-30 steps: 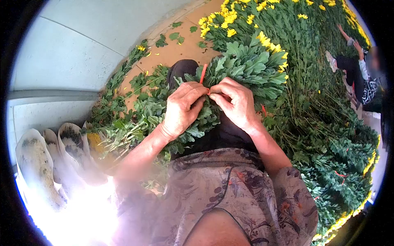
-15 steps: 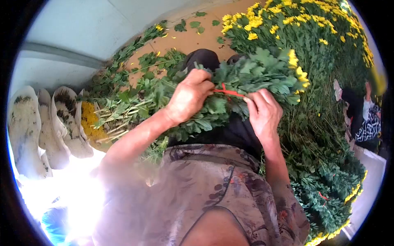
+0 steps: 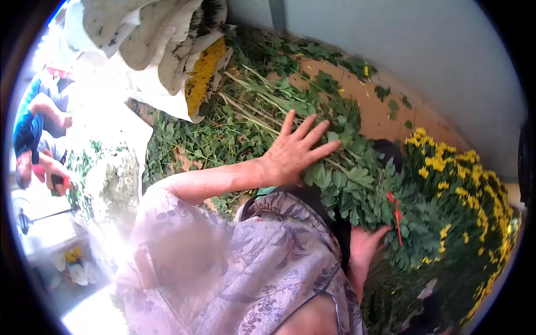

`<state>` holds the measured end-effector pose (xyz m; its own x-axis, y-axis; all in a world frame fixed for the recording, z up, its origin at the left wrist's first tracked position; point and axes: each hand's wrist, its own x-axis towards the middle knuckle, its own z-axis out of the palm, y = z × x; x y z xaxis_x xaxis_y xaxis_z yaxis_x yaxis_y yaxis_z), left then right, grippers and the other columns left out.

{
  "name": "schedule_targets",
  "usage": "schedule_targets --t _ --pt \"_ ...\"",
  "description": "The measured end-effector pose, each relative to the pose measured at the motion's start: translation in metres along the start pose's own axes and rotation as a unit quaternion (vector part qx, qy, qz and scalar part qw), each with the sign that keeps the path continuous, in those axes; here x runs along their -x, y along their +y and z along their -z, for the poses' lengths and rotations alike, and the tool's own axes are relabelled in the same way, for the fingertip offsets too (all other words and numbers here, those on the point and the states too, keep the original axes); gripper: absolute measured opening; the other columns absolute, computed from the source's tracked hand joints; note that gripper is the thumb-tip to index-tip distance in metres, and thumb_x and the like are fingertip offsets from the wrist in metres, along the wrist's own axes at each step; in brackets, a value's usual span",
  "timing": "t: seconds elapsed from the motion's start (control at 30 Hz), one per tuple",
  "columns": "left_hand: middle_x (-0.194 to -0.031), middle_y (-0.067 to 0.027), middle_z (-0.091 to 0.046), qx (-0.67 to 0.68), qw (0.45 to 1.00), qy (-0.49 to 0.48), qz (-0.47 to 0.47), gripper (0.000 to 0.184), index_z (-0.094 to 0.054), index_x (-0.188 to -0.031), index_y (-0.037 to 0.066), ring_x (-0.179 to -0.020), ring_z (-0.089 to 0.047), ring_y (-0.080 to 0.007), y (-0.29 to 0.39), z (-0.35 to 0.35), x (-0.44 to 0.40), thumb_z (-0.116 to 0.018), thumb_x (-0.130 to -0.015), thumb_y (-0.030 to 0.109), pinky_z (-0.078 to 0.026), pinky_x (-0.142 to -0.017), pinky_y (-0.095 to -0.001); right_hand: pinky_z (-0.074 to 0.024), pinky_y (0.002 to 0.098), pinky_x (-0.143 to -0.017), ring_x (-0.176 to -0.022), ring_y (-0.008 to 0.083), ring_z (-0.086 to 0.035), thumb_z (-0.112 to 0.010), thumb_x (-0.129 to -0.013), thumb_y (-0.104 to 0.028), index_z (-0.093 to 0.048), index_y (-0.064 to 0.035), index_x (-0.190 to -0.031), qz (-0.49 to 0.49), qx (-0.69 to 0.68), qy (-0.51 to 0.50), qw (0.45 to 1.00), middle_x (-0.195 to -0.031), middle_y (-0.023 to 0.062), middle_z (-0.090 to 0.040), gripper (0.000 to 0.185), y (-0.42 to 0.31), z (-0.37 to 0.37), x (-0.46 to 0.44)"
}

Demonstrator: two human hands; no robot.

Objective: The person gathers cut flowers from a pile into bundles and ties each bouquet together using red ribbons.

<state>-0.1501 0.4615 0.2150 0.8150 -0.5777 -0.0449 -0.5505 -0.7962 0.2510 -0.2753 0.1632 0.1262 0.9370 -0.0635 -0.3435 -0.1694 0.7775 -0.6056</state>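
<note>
A leafy bunch of yellow chrysanthemums lies slantwise across my lap. Its bare stems point to the upper left, and a red tie goes round it near the flower end. My left hand is open, fingers spread, over the stems and lower leaves. At the underside of the bunch, close to the tie, is my right hand; its thumb shows against the leaves and its fingers are hidden beneath, apparently gripping the bunch.
Cut leaves and stems litter the brown floor. More yellow chrysanthemums are heaped at right. White sheeting with yellow petals stands at upper left. Another person crouches at far left, above a grey bin.
My view has swung to the left. My left hand has left the tie and spread over the stems; my right hand has moved from the tie to beneath the bunch.
</note>
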Motion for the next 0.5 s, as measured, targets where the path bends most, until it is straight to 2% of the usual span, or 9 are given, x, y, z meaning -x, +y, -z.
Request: schedule_targets --t 0.03,0.07,0.13,0.23,0.27,0.3,0.37,0.43,0.5 --pt "-0.146 -0.0193 -0.024 -0.033 0.999 0.006 0.025 0.111 -0.021 -0.145 0.022 -0.137 -0.020 -0.0396 -0.006 0.000 0.005 -0.083 -0.054 0.041 -0.007 -0.107 -0.0648 -0.0205 0.0419 -0.112 -0.133 0.0252 -0.030 -0.050 -0.086 -0.059 -0.029 -0.0102 -0.142 -0.006 0.006 -0.015 1.000 -0.147 0.0069 -0.031 0.077 -0.005 -0.005 -0.002" --pt "-0.147 -0.0180 -0.024 -0.051 0.997 -0.001 0.049 0.117 -0.019 -0.145 0.022 -0.137 -0.019 -0.0383 -0.019 0.001 0.011 -0.085 -0.050 0.041 -0.007 -0.108 -0.0636 -0.0205 0.0417 -0.112 -0.134 0.0244 -0.029 -0.049 -0.087 -0.057 -0.028 -0.0106 -0.143 -0.050 -0.312 -0.098 0.944 -0.147 0.0065 -0.031 0.075 -0.005 -0.007 -0.002" --pt "-0.148 -0.0150 -0.023 -0.079 0.993 0.000 0.088 0.128 -0.015 -0.146 0.021 -0.139 -0.016 -0.0361 -0.060 0.009 0.016 -0.089 -0.044 0.038 -0.007 -0.110 -0.0618 -0.0206 0.0428 -0.112 -0.134 0.0252 -0.029 -0.049 -0.091 -0.049 -0.029 -0.0101 -0.143 0.052 -0.085 0.037 0.994 -0.146 0.0070 -0.031 0.068 -0.010 -0.005 -0.005" --pt "-0.149 -0.0113 -0.022 -0.047 0.990 0.046 0.122 0.134 -0.010 -0.148 0.020 -0.139 -0.015 -0.0340 -0.144 0.016 0.017 -0.091 -0.041 0.031 -0.008 -0.110 -0.0607 -0.0226 0.0448 -0.111 -0.134 0.0263 -0.030 -0.052 -0.090 -0.046 -0.030 -0.0091 -0.142 0.048 -0.037 -0.010 0.998 -0.146 0.0070 -0.032 0.067 -0.024 -0.030 0.002" --pt "-0.148 -0.0128 -0.025 -0.012 0.992 0.040 0.118 0.133 -0.010 -0.148 0.019 -0.138 -0.019 -0.0329 -0.163 0.016 0.016 -0.091 -0.042 0.029 -0.009 -0.110 -0.0594 -0.0257 0.0460 -0.110 -0.133 0.0272 -0.032 -0.055 -0.089 -0.046 -0.031 -0.0085 -0.141 0.071 -0.037 0.043 0.996 -0.145 0.0070 -0.033 0.069 -0.021 -0.025 0.005" --pt "-0.148 -0.0128 -0.025 -0.011 0.992 0.045 0.120 0.133 -0.010 -0.148 0.019 -0.138 -0.019 -0.0329 -0.177 0.010 0.015 -0.091 -0.042 0.029 -0.009 -0.110 -0.0594 -0.0257 0.0460 -0.110 -0.133 0.0272 -0.032 -0.055 -0.089 -0.046 -0.031 -0.0085 -0.141 0.072 -0.033 0.039 0.996 -0.145 0.0070 -0.033 0.069 -0.022 -0.025 0.009" --pt "-0.146 -0.0152 -0.029 0.160 0.975 -0.130 0.086 0.133 -0.012 -0.148 0.015 -0.137 -0.022 -0.0328 -0.204 -0.002 0.004 -0.091 -0.042 0.028 -0.012 -0.112 -0.0541 -0.0285 0.0454 -0.108 -0.131 0.0269 -0.034 -0.055 -0.088 -0.047 -0.033 -0.0083 -0.140 0.097 0.016 0.060 0.993 -0.143 0.0074 -0.036 0.068 -0.026 -0.029 0.013" --pt "-0.145 -0.0171 -0.030 0.405 0.867 -0.261 0.127 0.128 -0.018 -0.147 0.011 -0.136 -0.023 -0.0338 -0.218 -0.014 -0.004 -0.091 -0.043 0.028 -0.017 -0.113 -0.0502 -0.0279 0.0479 -0.108 -0.130 0.0300 -0.036 -0.057 -0.087 -0.044 -0.036 -0.0083 -0.139 0.117 0.015 0.109 0.987 -0.141 0.0093 -0.039 0.067 -0.035 -0.022 0.018" --pt "-0.147 -0.0179 -0.027 0.184 0.934 -0.306 0.005 0.118 -0.023 -0.145 0.009 -0.136 -0.023 -0.0345 -0.230 -0.046 -0.016 -0.089 -0.049 0.029 -0.021 -0.112 -0.0479 -0.0320 0.0453 -0.106 -0.126 0.0275 -0.041 -0.056 -0.089 -0.041 -0.041 -0.0053 -0.135 0.174 0.043 0.105 0.978 -0.138 0.0085 -0.043 0.060 -0.053 0.001 0.022"
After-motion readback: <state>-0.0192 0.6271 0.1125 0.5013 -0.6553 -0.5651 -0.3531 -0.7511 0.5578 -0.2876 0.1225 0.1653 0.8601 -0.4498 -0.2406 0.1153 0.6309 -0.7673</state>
